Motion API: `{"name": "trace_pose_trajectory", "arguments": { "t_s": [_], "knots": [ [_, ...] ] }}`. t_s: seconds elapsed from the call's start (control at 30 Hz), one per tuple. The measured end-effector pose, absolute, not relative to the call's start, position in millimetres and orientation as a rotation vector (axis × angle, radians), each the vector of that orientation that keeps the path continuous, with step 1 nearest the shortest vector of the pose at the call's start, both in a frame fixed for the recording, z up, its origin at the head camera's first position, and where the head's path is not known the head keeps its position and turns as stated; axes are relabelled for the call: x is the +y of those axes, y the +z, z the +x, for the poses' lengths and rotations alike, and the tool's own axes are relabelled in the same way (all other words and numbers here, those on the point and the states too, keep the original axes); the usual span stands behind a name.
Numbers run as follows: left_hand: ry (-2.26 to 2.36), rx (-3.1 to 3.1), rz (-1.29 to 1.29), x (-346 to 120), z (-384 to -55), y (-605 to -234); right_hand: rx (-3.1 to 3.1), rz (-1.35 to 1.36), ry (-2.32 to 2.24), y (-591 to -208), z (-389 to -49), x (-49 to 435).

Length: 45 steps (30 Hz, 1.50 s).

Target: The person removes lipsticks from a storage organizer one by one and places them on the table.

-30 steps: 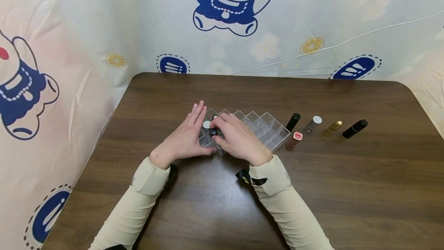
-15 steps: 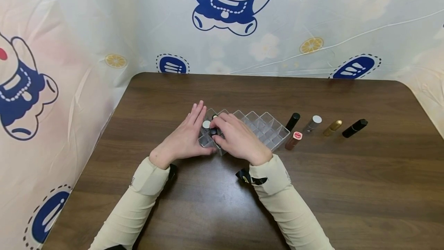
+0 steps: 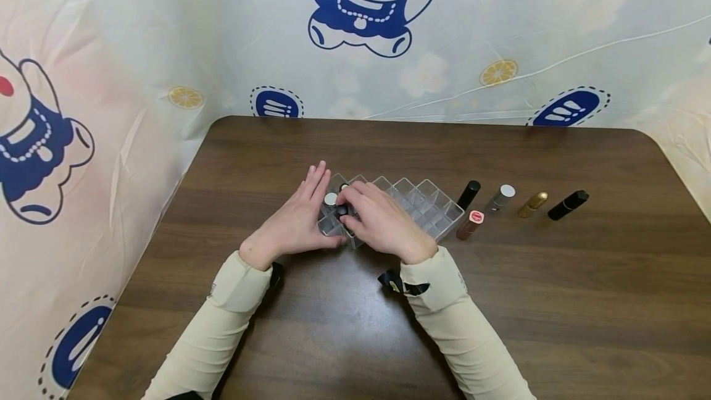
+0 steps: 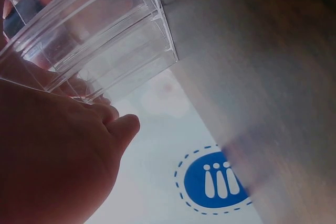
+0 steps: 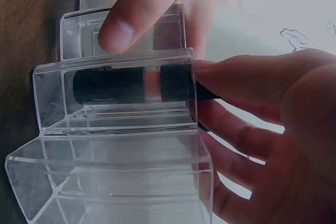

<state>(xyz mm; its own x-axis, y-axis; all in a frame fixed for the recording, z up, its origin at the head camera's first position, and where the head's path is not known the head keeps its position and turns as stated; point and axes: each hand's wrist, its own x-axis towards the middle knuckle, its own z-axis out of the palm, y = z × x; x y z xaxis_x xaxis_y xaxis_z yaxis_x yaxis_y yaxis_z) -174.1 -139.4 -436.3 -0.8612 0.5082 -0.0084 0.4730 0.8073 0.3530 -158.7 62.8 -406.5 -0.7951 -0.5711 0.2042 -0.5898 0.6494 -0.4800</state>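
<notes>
A clear stepped lipstick organizer point(image 3: 416, 199) lies between both hands at the middle of the table. My left hand point(image 3: 291, 221) rests against its left end, fingers straight and thumb along the near side; in the right wrist view that thumb point(image 5: 118, 32) touches the clear wall. With its thumb and fingers, my right hand point(image 3: 386, 227) pinches the top of a dark lipstick tube point(image 5: 110, 85). This tube has a pinkish band and its lower part sits inside a compartment. A white-capped tube point(image 3: 330, 199) stands in the organizer close by, partly hidden.
Right of the organizer stand a black tube point(image 3: 469, 194), a brown tube with a red top point(image 3: 471, 225), a silver-capped tube point(image 3: 501, 198), a gold tube point(image 3: 533, 205) and another black tube point(image 3: 569, 205). A patterned curtain point(image 3: 355, 85) hangs behind the wooden table point(image 3: 344, 332).
</notes>
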Motion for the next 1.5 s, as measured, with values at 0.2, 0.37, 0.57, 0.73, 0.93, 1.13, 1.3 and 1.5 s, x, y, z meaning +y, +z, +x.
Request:
{"name": "trace_pose_trajectory", "arguments": {
  "t_s": [0.2, 0.37, 0.57, 0.73, 0.93, 1.13, 1.3, 1.5],
  "knots": [
    [0.528, 2.881, 0.775, -139.5, -174.2, -436.0, -2.840, 1.006, 0.897, -404.9, -159.3, 63.0],
    [0.534, 2.886, 0.777, -139.8, -174.5, -435.3, -2.854, 1.010, 0.951, -401.9, -158.6, 63.4],
    [0.531, 2.886, 0.778, -139.3, -174.1, -435.5, -2.856, 1.006, 1.004, -399.8, -158.3, 65.2],
    [0.532, 2.880, 0.771, -138.9, -174.4, -435.7, -2.814, 1.019, 1.032, -399.3, -159.6, 67.5],
    [0.537, 2.886, 0.781, -139.7, -175.0, -436.4, -2.784, 1.042, 1.075, -399.1, -160.1, 67.9],
    [0.536, 2.884, 0.776, -140.2, -175.2, -436.7, -2.799, 1.062, 1.088, -399.0, -159.6, 67.7],
    [0.536, 2.884, 0.770, -139.9, -175.2, -436.8, -2.793, 1.078, 1.094, -398.4, -159.0, 67.6],
    [0.527, 2.896, 0.785, -140.0, -175.3, -437.4, -2.781, 1.093, 1.065, -397.9, -158.4, 68.1]
  ]
}}
